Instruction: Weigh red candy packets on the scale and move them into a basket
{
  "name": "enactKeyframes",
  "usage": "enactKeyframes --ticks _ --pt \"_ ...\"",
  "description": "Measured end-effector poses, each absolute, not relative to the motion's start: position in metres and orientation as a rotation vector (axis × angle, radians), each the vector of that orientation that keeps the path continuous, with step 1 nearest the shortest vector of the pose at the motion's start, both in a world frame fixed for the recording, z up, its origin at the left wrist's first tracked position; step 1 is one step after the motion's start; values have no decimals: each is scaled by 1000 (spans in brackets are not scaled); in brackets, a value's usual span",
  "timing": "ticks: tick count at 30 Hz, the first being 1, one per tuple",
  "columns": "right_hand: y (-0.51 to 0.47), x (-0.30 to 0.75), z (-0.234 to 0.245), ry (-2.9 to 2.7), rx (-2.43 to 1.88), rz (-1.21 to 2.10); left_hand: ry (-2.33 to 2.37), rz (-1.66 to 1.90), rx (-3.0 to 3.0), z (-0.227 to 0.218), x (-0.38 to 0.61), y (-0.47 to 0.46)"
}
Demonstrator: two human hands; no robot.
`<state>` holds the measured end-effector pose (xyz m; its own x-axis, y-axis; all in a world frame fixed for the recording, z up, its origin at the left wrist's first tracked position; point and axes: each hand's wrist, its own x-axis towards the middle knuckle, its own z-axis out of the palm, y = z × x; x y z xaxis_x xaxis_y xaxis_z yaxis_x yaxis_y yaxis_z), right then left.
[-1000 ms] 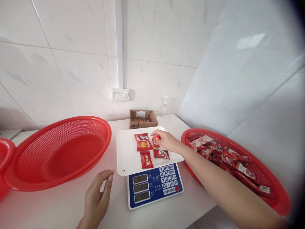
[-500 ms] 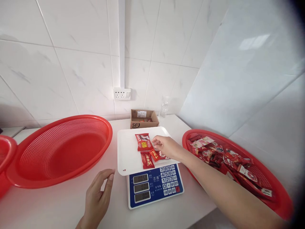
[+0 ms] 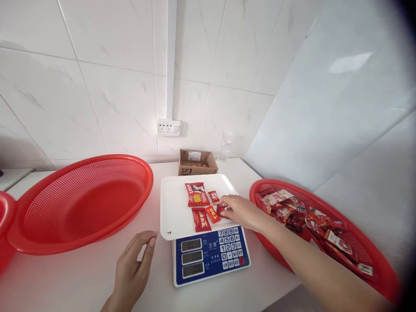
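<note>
Since a second ago the right hand has drawn back from the far side of the white tray to its near right corner. A small red packet now lies free just beside the large red packet at the tray's middle.

Its fingers reach left and lie stretched over another small red packet, touching it. Whether they pinch it or only rest on it cannot be told. Just left of that packet lie two more, an orange-red packet and a longer red packet, which touch each other near the tray's front edge. The tray sits on a blue scale, whose displays and keypad face the person.

The left hand rests released on the white worktop, fingers loose and slightly curled, holding nothing, near the tray's front left corner but apart from it.

Left of the scale a wide red basket leans tilted against another red basket at the picture's edge. To the right, under the right forearm, a third red basket holds a heap of packets. Behind the tray stand a cardboard box and a clear bottle by the tiled wall.
</note>
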<state>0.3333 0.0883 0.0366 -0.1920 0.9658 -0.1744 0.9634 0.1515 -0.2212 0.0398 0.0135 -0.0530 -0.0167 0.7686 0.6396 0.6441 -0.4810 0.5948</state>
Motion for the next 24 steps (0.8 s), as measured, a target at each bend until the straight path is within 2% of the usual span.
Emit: enactKeyframes --ticks 8,15,24 --pt "92 328 37 -2356 -1997 329 1512 1542 2123 -52 40 14" --pt "101 306 28 -2399 -1576 379 1483 1573 2082 -50 43 14" --pt "114 272 25 -2478 -1724 157 1475 1573 2014 -53 41 13"
